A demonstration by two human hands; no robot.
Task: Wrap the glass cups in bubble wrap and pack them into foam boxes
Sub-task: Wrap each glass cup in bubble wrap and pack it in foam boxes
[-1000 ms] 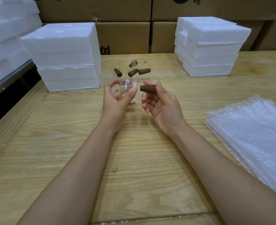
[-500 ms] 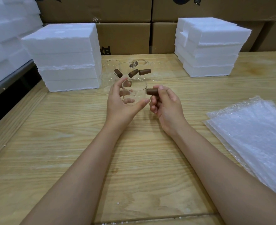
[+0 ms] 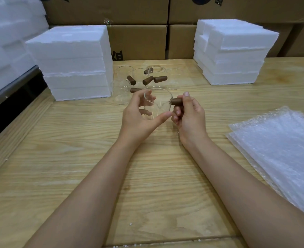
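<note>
One clear glass cup with a short brown cylindrical handle (image 3: 159, 98) is held just above the middle of the pale wooden surface (image 3: 76, 158), its body enclosed in the loosely curled grip of the left hand (image 3: 138, 117) and its handle pinched in the grip of the right hand (image 3: 190, 117). Nothing is seen wrapped or packed, so the task is judged to be at its very start. The stack of clear bubble-wrap sheets (image 3: 280, 149) lies at the right edge, and the other clear glass cups (image 3: 140, 76) are gathered bare at the far edge, between the left stack of white foam boxes (image 3: 72, 63) and the right stack of white foam boxes (image 3: 233, 56).
</note>
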